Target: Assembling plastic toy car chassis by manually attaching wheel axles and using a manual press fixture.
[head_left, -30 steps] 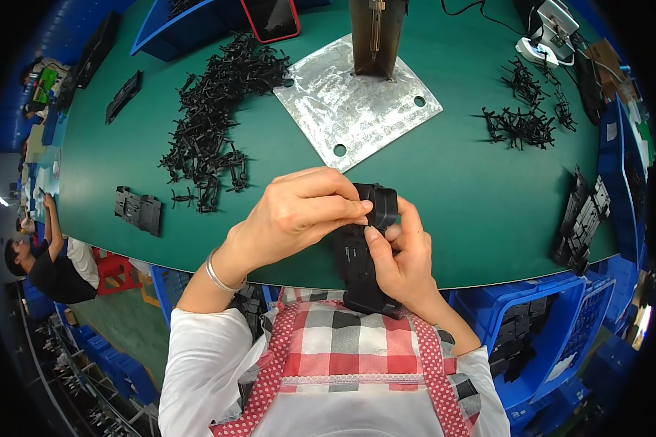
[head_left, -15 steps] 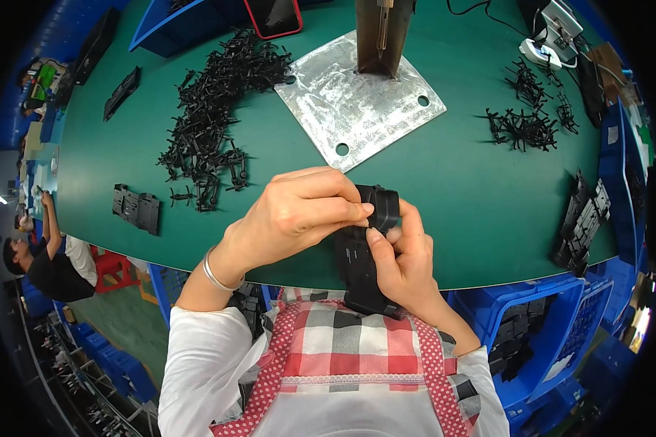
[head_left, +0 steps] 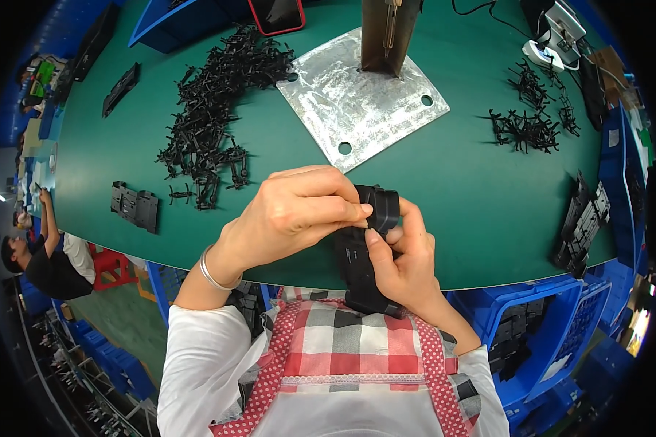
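Note:
A long black plastic chassis-like part (head_left: 361, 273) is held in front of my apron at the table's near edge. My right hand (head_left: 407, 258) is closed round its far end, thumb on top. Fingertips of my left hand (head_left: 299, 207) pinch together at that same end, beside a raised block with a smooth rounded edge (head_left: 386, 210). Whether a small piece sits between the left fingertips is hidden. Left of my hands lies a big heap of small black plastic pieces with thin arms (head_left: 204, 124).
A metal plate (head_left: 364, 109) with an upright post (head_left: 388, 36) stands ahead. Smaller black pieces (head_left: 525, 130) lie at right, near flat black parts (head_left: 582, 226). Another flat part (head_left: 135, 207) lies left. Blue crates (head_left: 547, 328) stand below the table; a co-worker (head_left: 47, 255) sits far left.
My hands and the black part keep almost the same pose. The table scene shifts very slightly in the picture.

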### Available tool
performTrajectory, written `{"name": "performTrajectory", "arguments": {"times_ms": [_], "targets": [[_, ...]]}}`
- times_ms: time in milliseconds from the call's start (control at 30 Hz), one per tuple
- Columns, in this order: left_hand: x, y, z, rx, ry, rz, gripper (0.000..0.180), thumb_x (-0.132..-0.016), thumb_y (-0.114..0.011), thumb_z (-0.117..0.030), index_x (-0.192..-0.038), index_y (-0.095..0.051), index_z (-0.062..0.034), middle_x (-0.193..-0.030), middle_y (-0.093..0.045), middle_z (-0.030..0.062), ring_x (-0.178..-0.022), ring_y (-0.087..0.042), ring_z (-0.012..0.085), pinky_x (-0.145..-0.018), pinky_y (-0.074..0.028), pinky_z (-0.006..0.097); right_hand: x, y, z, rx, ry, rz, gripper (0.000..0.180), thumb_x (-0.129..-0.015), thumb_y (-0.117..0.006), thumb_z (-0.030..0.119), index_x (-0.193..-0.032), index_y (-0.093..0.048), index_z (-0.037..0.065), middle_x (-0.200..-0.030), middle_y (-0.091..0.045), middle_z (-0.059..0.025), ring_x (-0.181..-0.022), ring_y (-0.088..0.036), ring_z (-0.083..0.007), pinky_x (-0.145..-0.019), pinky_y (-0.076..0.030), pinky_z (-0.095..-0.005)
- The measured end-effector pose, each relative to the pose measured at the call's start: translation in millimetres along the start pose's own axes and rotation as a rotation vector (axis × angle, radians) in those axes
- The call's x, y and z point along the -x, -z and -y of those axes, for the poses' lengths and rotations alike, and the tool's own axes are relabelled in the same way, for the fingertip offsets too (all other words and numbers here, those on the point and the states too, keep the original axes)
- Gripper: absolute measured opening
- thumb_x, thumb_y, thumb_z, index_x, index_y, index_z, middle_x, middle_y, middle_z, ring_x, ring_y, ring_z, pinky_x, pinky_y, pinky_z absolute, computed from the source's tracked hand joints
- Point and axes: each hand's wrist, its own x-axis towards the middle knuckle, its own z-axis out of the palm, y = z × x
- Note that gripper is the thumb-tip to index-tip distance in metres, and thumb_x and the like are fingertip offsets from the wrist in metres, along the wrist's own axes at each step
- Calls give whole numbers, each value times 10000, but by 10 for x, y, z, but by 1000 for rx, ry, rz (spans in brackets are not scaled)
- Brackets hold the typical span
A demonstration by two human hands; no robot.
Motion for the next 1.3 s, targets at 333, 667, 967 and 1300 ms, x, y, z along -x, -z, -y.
{"name": "performTrajectory", "arguments": {"times_ms": [333,667,967,1300], "targets": [[-4,20,52,-22,-16,19,137,-614,-752,-4,-708,-652,-14,-664,-577,45,-555,-568,156,-447,-437,249,-57,-18,22,3,-31,14,324,-815,-521,-28,-1106,-395,-90,-554,-576,-83,-461,-596,-155,-421,-420,-241],[78,186,51,-18,117,38,386,-630,-745,-43,-1006,-661,-54,-999,-546,106,-794,-549,206,-663,-450,280,-28,10,-20,-109,-155,-28,295,-865,-567,76,-1085,-429,-64,-555,-596,-61,-449,-535,-54,-396,-349,-181],[404,-36,18,19,228,-214,269,-627,-772,-52,-879,-682,-26,-948,-619,117,-815,-614,202,-631,-524,259,34,-27,-113,-209,-116,-52,327,-861,-573,76,-1104,-412,-73,-558,-590,-55,-438,-519,-52,-392,-338,-179],[467,-143,75,53,204,-212,290,-645,-752,-32,-925,-677,-30,-1008,-587,125,-853,-598,214,-674,-533,279,77,-53,-208,-174,-112,-64,367,-856,-568,60,-1147,-395,-82,-546,-577,-47,-422,-505,-51,-385,-327,-179]]}}
